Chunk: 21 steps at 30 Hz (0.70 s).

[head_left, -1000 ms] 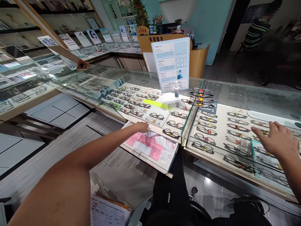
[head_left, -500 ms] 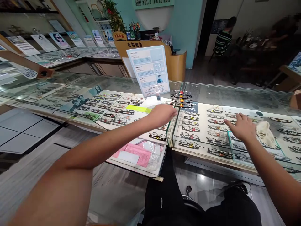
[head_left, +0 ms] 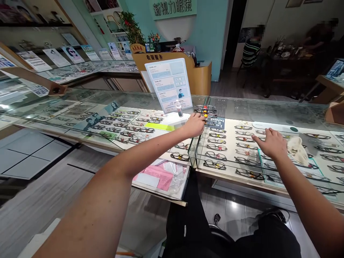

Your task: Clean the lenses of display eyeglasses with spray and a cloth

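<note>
My left hand (head_left: 195, 124) reaches over the glass counter, its fingers curled against the nearest pair of eyeglasses (head_left: 211, 122) at the front of a small row. Further pairs of eyeglasses (head_left: 205, 110) with red and yellow tags lie just beyond the fingertips. My fingers cover part of the nearest frame. To the right, my right hand (head_left: 272, 143) lies on the glass top with thumb and fingers apart, holding nothing. Beside it rests a crumpled cream cloth (head_left: 297, 150). A small white spray bottle (head_left: 179, 110) stands left of the row.
Under the glass counter (head_left: 255, 107) are rows of eyeglasses (head_left: 217, 147). An information sign (head_left: 170, 86) stands behind the bottle. Below my left forearm an open drawer (head_left: 161, 191) holds pink papers and clear bags. Two people (head_left: 251, 50) are at a table in the background.
My left hand has moved slightly up and forward, its fingers now at the nearest eyeglasses in the row. My right hand keeps its place on the glass. The view has shifted slightly.
</note>
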Motion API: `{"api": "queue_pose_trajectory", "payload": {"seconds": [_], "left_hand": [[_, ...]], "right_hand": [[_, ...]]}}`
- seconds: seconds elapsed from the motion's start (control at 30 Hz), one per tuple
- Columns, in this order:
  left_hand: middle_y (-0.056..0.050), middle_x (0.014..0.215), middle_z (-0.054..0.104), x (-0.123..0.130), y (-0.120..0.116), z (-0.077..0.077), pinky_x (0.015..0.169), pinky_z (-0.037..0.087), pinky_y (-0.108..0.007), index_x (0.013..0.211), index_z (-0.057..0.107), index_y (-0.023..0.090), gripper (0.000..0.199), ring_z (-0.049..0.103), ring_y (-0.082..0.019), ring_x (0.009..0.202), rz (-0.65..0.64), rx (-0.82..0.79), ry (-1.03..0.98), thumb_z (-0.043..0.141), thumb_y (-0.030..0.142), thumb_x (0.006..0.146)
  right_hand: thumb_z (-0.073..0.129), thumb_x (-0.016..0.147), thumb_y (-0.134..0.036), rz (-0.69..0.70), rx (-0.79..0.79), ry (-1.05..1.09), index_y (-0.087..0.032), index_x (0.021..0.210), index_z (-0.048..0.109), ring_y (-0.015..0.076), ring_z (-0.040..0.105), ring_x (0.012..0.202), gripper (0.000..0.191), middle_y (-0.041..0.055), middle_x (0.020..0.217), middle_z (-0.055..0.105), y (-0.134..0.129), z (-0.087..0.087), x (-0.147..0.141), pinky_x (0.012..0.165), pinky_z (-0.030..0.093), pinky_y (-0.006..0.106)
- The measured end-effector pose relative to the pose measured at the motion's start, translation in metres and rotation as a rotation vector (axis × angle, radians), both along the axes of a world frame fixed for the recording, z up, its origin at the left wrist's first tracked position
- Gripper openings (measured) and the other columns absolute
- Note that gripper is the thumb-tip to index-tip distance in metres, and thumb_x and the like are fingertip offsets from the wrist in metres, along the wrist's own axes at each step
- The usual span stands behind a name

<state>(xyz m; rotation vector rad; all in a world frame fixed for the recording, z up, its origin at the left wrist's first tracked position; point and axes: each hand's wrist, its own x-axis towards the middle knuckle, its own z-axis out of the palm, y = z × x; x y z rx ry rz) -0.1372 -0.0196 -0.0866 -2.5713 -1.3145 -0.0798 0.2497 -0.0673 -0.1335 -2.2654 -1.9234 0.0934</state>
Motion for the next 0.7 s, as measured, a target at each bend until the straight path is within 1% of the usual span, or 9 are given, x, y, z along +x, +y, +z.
{"api": "queue_pose_trajectory", "payload": {"seconds": [0.1, 0.2, 0.3, 0.37, 0.4, 0.47, 0.53, 0.6, 0.7], "left_hand": [[-0.014, 0.148, 0.065, -0.02, -0.038, 0.017, 0.103, 0.04, -0.053, 0.12, 0.078, 0.015, 0.034, 0.052, -0.037, 0.13, 0.015, -0.029, -0.005, 0.053, 0.025, 0.099], [-0.01, 0.156, 0.061, -0.056, -0.095, 0.049, 0.11, 0.035, -0.055, 0.134, 0.073, 0.021, 0.039, 0.047, -0.038, 0.138, 0.022, -0.09, -0.038, 0.054, 0.03, 0.101], [-0.004, 0.155, 0.062, -0.1, -0.156, 0.084, 0.114, 0.035, -0.052, 0.136, 0.072, 0.033, 0.038, 0.047, -0.037, 0.142, 0.043, -0.329, -0.07, 0.053, 0.04, 0.104], [0.0, 0.152, 0.064, -0.126, -0.19, 0.095, 0.116, 0.035, -0.048, 0.136, 0.072, 0.04, 0.037, 0.05, -0.033, 0.142, 0.081, -0.549, -0.085, 0.052, 0.044, 0.105], [0.001, 0.151, 0.064, -0.136, -0.202, 0.094, 0.118, 0.035, -0.046, 0.135, 0.072, 0.042, 0.036, 0.05, -0.031, 0.142, 0.105, -0.643, -0.087, 0.053, 0.044, 0.104], [0.0, 0.152, 0.064, -0.152, -0.218, 0.079, 0.12, 0.035, -0.044, 0.134, 0.073, 0.042, 0.036, 0.052, -0.029, 0.143, 0.151, -0.768, -0.08, 0.056, 0.042, 0.103], [-0.003, 0.154, 0.062, -0.163, -0.221, 0.049, 0.121, 0.036, -0.044, 0.136, 0.073, 0.04, 0.038, 0.053, -0.03, 0.142, 0.197, -0.807, -0.06, 0.058, 0.039, 0.101], [-0.006, 0.157, 0.059, -0.172, -0.214, 0.014, 0.12, 0.037, -0.046, 0.141, 0.07, 0.038, 0.043, 0.053, -0.031, 0.144, 0.231, -0.786, -0.037, 0.059, 0.036, 0.099], [-0.01, 0.158, 0.058, -0.189, -0.189, -0.033, 0.118, 0.04, -0.051, 0.142, 0.069, 0.032, 0.046, 0.049, -0.034, 0.147, 0.261, -0.715, 0.024, 0.057, 0.03, 0.098]], "right_hand": [[0.024, 0.099, -0.082, 0.018, -0.007, 0.002, -0.004, 0.167, 0.034, 0.045, 0.031, 0.159, 0.105, 0.025, 0.177, 0.031, -0.001, 0.001, 0.001, 0.125, 0.032, 0.06], [0.022, 0.099, -0.083, 0.02, 0.005, -0.013, -0.003, 0.167, 0.034, 0.0452, 0.031, 0.159, 0.106, 0.0248, 0.177, 0.032, 0.0, 0.0, 0.002, 0.124, 0.033, 0.06], [0.02, 0.098, -0.084, 0.015, 0.004, -0.029, -0.004, 0.167, 0.035, 0.0445, 0.032, 0.158, 0.106, 0.0241, 0.176, 0.033, 0.0, -0.001, 0.001, 0.123, 0.034, 0.06], [0.018, 0.097, -0.085, 0.013, 0.005, -0.04, -0.005, 0.167, 0.036, 0.0447, 0.032, 0.158, 0.107, 0.0237, 0.176, 0.034, 0.0, -0.002, 0.001, 0.121, 0.035, 0.06], [0.016, 0.097, -0.085, 0.014, 0.007, -0.045, -0.005, 0.166, 0.037, 0.045, 0.033, 0.158, 0.108, 0.0238, 0.176, 0.034, 0.0, -0.002, 0.001, 0.12, 0.036, 0.06], [0.013, 0.097, -0.086, 0.014, 0.013, -0.055, -0.005, 0.166, 0.038, 0.0456, 0.034, 0.157, 0.109, 0.0236, 0.176, 0.035, 0.0, -0.004, 0.001, 0.118, 0.037, 0.06], [0.011, 0.096, -0.086, 0.01, 0.015, -0.06, -0.006, 0.166, 0.038, 0.0458, 0.035, 0.156, 0.11, 0.0228, 0.176, 0.035, 0.001, -0.005, 0.002, 0.118, 0.037, 0.061], [0.01, 0.096, -0.087, 0.007, 0.017, -0.06, -0.006, 0.167, 0.037, 0.0453, 0.034, 0.157, 0.111, 0.0222, 0.176, 0.035, 0.001, -0.007, 0.003, 0.119, 0.037, 0.061], [0.009, 0.095, -0.088, 0.004, 0.025, -0.06, -0.007, 0.168, 0.037, 0.0457, 0.034, 0.157, 0.113, 0.0211, 0.177, 0.034, 0.003, -0.009, 0.004, 0.12, 0.036, 0.062]]}}
